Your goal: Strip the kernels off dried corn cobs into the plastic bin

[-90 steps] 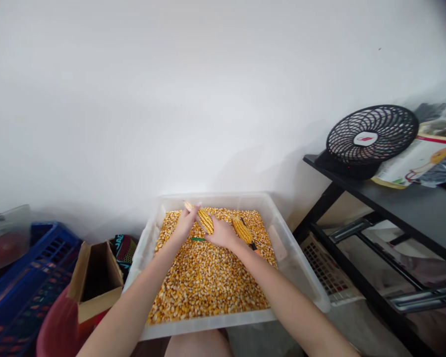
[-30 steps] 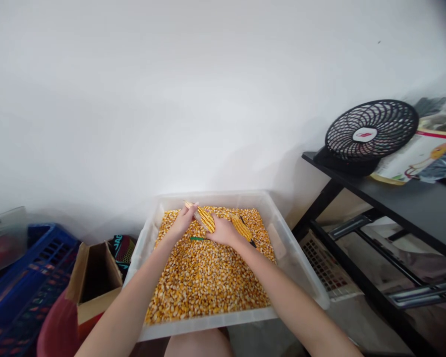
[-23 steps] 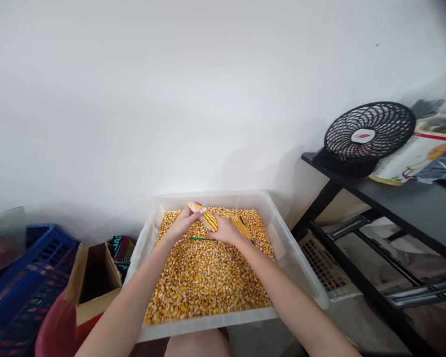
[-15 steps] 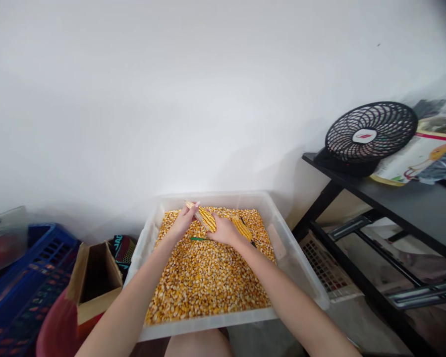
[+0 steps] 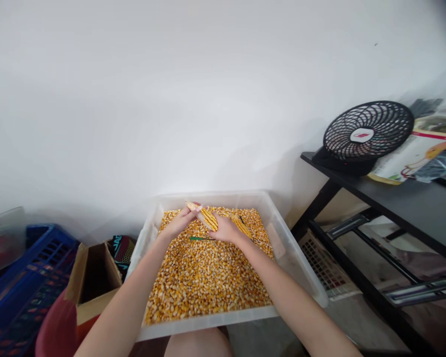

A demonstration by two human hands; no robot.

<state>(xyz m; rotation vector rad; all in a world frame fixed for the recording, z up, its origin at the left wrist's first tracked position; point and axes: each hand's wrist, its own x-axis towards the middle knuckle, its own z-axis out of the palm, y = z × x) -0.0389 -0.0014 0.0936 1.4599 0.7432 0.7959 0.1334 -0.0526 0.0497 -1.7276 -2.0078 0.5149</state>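
A clear plastic tub (image 5: 299, 277) in front of me is filled with loose yellow corn kernels (image 5: 204, 282). Over its far end I hold one partly stripped corn cob (image 5: 208, 217) with both hands. My left hand (image 5: 180, 223) grips the bare upper end and my right hand (image 5: 226, 230) grips the kerneled lower end. A second whole cob (image 5: 243, 227) lies on the kernels just right of my right hand. A thin green-handled tool (image 5: 197, 238) lies on the kernels beneath my hands.
A black table (image 5: 412, 201) at the right carries a black fan (image 5: 367, 134) and packaged items (image 5: 419, 151). At the left stand an open cardboard box (image 5: 92, 280), a blue plastic crate (image 5: 22, 282) and a red container (image 5: 57, 329). A white wall is behind the tub.
My hands have stayed over the far end of the tub, twisting the cob slightly. The view has shifted a little; nothing else has moved.
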